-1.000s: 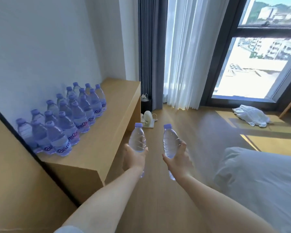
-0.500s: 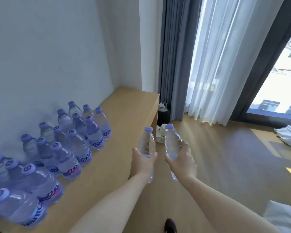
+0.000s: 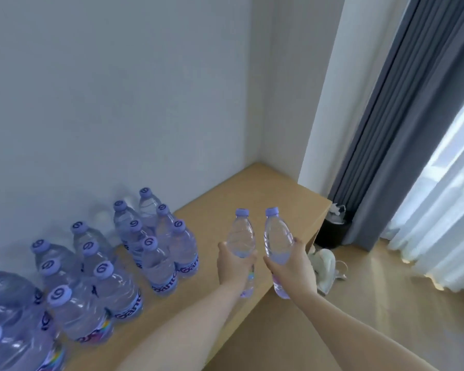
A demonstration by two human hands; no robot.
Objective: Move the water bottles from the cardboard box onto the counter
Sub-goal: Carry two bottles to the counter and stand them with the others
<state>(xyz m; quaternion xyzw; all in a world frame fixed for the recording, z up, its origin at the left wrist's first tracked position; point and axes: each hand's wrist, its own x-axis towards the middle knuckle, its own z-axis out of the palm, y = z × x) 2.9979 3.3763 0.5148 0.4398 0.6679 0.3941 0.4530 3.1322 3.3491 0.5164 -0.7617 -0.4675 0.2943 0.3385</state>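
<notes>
- Bottles [image 3: 134, 253] already stand on the desk [image 3: 265, 194] in rows from about 8 o'clock in toward the centre, caps up and packed close, along the wall [image 3: 118, 103].
- The left hand [image 3: 235, 266] is curled round the lower body of one bottle [image 3: 241, 236]; it holds it upright above the desk's near edge, cap at 12 o'clock.
- The right hand [image 3: 291, 266] wraps a second bottle [image 3: 277, 236] the same way, just beside the first, over the desk edge and floor [image 3: 386, 290].
- The box is out of view.
- Handling, as I judge it: clear thin plastic, full of water, so fairly heavy for its size and slightly squeezable. The smooth wall could slip, so the mid or lower body is the sound place to grip, firmly but not crushing.
- A tall, narrow bottle tips easily; it wants setting down flat on the bare desk at 1 o'clock of the rows, clear of neighbours.
- Curtains [image 3: 386, 129] hang at 2 o'clock.
</notes>
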